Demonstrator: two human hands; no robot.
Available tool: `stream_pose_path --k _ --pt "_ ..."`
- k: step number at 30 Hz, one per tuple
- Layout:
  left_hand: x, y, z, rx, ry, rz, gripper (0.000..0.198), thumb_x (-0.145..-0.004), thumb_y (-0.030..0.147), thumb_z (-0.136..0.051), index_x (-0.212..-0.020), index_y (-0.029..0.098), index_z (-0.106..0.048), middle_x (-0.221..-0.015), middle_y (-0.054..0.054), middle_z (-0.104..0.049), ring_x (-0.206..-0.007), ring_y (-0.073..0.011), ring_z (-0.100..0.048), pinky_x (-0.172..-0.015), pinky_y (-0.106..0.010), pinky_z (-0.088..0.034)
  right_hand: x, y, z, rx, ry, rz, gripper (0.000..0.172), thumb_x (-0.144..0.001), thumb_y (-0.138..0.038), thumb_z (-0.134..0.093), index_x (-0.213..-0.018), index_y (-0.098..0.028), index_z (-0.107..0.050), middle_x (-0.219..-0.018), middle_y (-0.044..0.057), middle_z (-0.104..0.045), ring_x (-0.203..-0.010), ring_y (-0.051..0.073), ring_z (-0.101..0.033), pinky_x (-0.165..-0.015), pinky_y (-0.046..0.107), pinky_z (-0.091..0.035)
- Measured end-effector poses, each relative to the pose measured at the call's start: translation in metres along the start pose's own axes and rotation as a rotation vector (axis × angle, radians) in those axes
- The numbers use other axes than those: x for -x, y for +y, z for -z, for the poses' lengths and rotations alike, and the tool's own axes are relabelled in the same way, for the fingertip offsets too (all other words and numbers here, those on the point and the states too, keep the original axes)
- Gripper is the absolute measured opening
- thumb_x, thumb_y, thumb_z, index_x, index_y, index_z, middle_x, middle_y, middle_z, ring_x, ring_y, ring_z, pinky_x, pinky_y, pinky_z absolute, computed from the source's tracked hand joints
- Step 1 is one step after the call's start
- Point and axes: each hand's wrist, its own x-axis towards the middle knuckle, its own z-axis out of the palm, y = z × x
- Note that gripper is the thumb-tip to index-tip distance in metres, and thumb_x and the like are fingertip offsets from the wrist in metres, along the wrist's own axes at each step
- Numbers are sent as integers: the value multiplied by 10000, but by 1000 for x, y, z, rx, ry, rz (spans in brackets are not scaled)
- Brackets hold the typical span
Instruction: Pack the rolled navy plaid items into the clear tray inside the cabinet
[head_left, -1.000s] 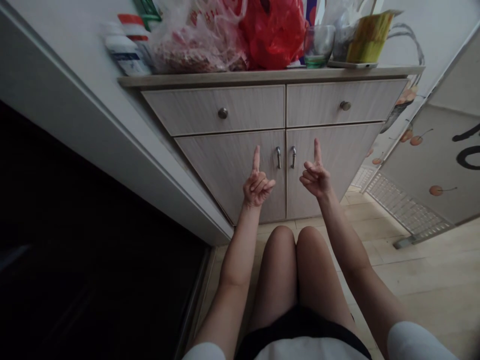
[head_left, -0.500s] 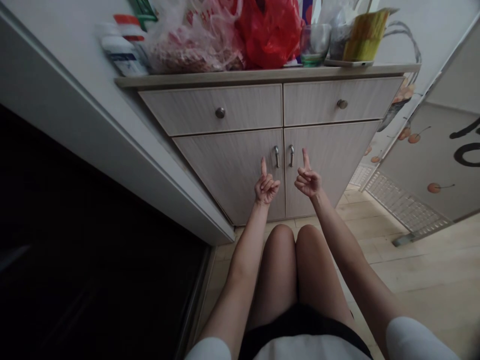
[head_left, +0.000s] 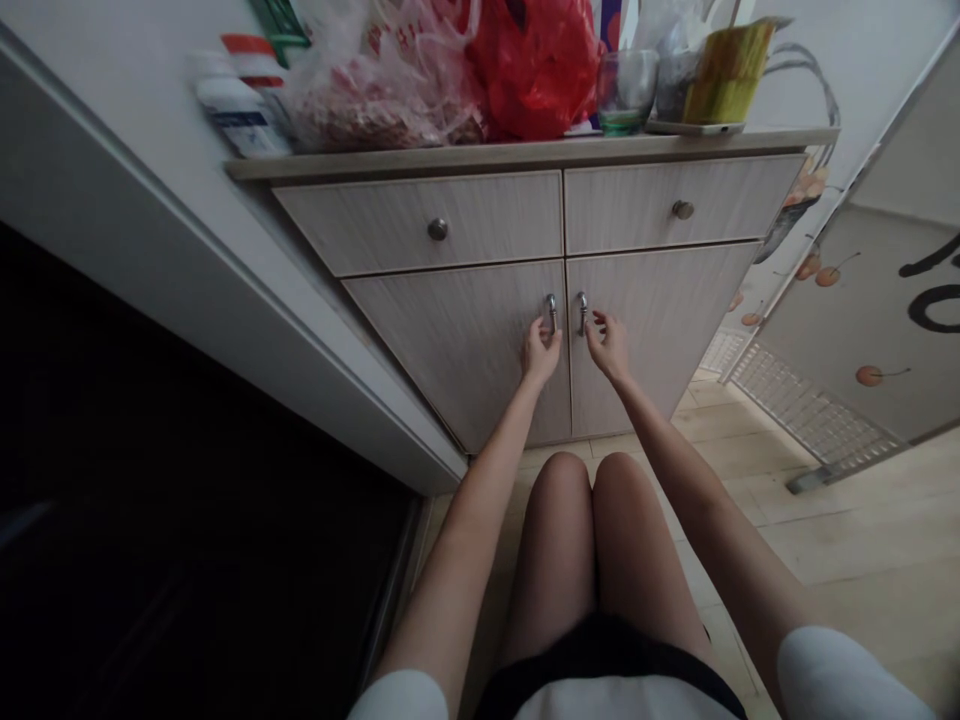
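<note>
From my distant place I see the left hand (head_left: pixel 541 354) at the left handle (head_left: pixel 552 312), its fingers and thumb parted around the handle's lower end; whether skin touches metal, I cannot tell. The right hand (head_left: pixel 612 350) is just right of the right handle (head_left: pixel 583 310), its fingers curved and apart from the thumb, not closed on anything that I can see. The 2 handles hang upright on the left door (head_left: pixel 442 340) and the right door (head_left: pixel 667 310), close to the middle seam, I suppose so that each door can be drawn by its inner edge; both doors are shut. For this reason, I judge, the 2 arms (head_left: pixel 457 560) slant inward. The cabinet top (head_left: pixel 420 160) carries a clear bag (head_left: pixel 382 105), a red bag (head_left: pixel 532 85) and a glass (head_left: pixel 630 95), all well above the hands. For moving, I notice only a narrow strip of floor (head_left: pixel 847 555) between knees (head_left: pixel 564 490) and doors. On the left, the wall (head_left: pixel 300 330) runs close along the cabinet; on the right, the floor is wider, up to a panel (head_left: pixel 832 370) with fruit pictures.
</note>
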Motion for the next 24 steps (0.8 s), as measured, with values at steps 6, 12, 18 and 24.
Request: stream_pose_path --k 6,12,18,24 --pt "-16 -1 -18 -159 -70 -88 388 -908 113 -588 -1290 117 -524 -1204 -201 -660 -1145 -238 -637 -1025 -383 -454 -17 12 -27 -24 -135 -28 421 -925 -557 -479 -1090 -189 -601 -1003 143 -670 -928 237 -608 -876 396 -475" --pt "13 -13 -1 35 24 -77 374 -866 141 -645 -1182 159 -447 -977 -114 -700 -919 -185 -695 -901 -333 -506 15 11 -1 -110 -130 9 371 -943 -564 -436 -1014 -226 -567 -938 85 -656 -868 213 -607 -867 399 -493" --pt "73 -16 35 166 95 -184 398 -812 385 -737 -1037 224 -451 -822 -12 -661 -785 -158 -686 -815 -304 -520 72 -6 58 -98 -53 32 337 -934 -558 -478 -926 -231 -555 -865 53 -648 -828 205 -618 -828 373 -491" --pt "138 -17 91 246 232 -227 487 -736 541 -776 -984 223 -503 -817 -16 -659 -706 -142 -665 -719 -282 -535 125 -8 130 -95 173 -57 350 -907 -572 -553 -905 -222 -579 -791 9 -594 -748 169 -580 -716 315 -500"
